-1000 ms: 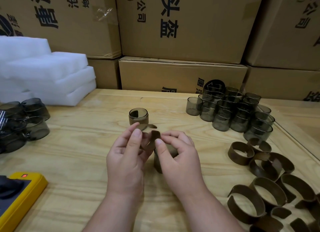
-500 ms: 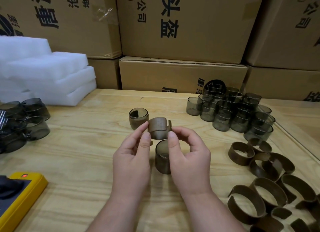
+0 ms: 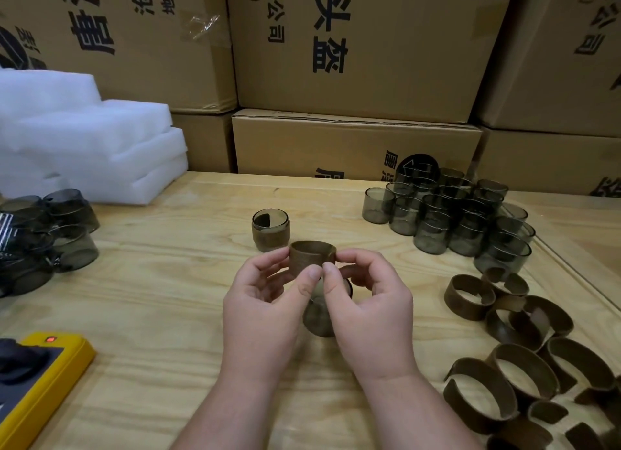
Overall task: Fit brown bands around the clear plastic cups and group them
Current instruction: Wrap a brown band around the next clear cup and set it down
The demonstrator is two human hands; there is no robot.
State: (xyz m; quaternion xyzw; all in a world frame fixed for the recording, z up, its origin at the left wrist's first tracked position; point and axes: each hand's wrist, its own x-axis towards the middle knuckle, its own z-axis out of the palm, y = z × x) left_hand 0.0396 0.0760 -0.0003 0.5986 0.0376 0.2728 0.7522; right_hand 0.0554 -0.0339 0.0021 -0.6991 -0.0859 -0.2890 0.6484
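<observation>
A brown band (image 3: 311, 256) is curled into a ring and held above the table by both hands. My left hand (image 3: 265, 310) pinches its left side and front. My right hand (image 3: 369, 310) pinches its right end. Directly below, a bare smoky clear cup (image 3: 317, 318) stands on the wooden table (image 3: 168, 298), mostly hidden between my hands. Behind them stands a cup with a band fitted (image 3: 271, 229). Several bare cups (image 3: 450, 214) cluster at the back right. Loose brown bands (image 3: 510, 349) lie at the right.
More cups (image 3: 47, 231) lie piled at the left edge. A yellow device (image 3: 37, 375) sits at the front left. White foam sheets (image 3: 84, 140) are stacked at the back left. Cardboard boxes (image 3: 356, 63) wall off the back of the table.
The hands lifted the band off the cup and closed it into a full ring. Both thumbs now meet at its front, and the cup below is more hidden.
</observation>
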